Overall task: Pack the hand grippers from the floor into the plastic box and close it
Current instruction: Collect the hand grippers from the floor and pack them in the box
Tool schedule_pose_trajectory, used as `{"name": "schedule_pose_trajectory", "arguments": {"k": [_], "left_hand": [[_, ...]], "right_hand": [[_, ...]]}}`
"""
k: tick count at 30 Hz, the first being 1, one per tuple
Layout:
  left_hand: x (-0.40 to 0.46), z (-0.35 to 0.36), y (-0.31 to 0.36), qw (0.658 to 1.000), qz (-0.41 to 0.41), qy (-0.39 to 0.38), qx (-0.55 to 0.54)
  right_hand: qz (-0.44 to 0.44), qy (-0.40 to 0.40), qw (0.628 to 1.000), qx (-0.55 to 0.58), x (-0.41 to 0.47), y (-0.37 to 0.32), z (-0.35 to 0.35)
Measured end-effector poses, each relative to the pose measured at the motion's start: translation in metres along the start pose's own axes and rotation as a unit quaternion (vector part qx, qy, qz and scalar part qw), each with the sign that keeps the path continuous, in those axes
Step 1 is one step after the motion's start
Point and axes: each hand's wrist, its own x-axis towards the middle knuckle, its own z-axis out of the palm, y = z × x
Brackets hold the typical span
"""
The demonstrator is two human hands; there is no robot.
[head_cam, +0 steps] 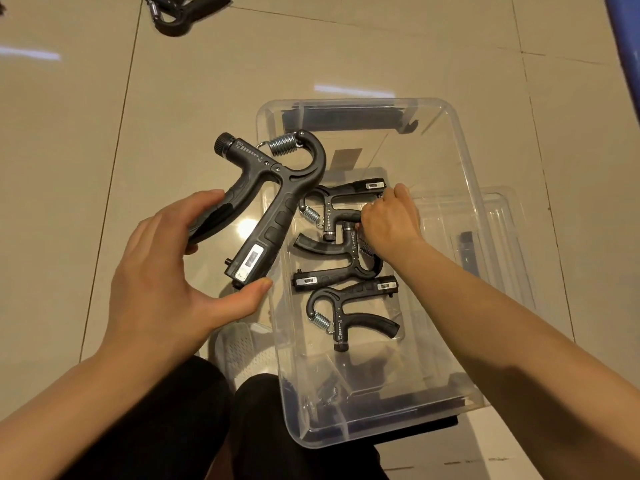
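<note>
Three grippers point(346, 268) fill the box point(464, 209); left hand point(162, 271) grasps a fourth point(266, 202) (marked "kg"), right hand point(391, 220) clenched.

hand gripper point(266, 206) scale — "5 kg", other end's figure unclear

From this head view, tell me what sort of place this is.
Probably an indoor room at home or in a gym: glossy beige floor tiles, a clear plastic box on them, more hand grippers lying loose.
</note>
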Motion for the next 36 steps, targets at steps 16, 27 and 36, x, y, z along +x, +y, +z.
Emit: {"name": "schedule_pose_trajectory", "arguments": {"k": [16,27,36], "left_hand": [[0.000,0.001,-0.001,1.000,0.004,-0.002,-0.010],[-0.001,0.003,0.000,1.000,-0.006,-0.005,-0.014],[0.000,0.003,0.003,1.000,0.004,-0.011,-0.018]], "right_hand": [[-0.088,0.073,0.987,0.115,0.023,0.014,0.009],[-0.141,0.083,0.987,-0.010,0.027,0.015,-0.006],[-0.160,0.113,0.980,-0.022,0.024,0.016,-0.005]]}}
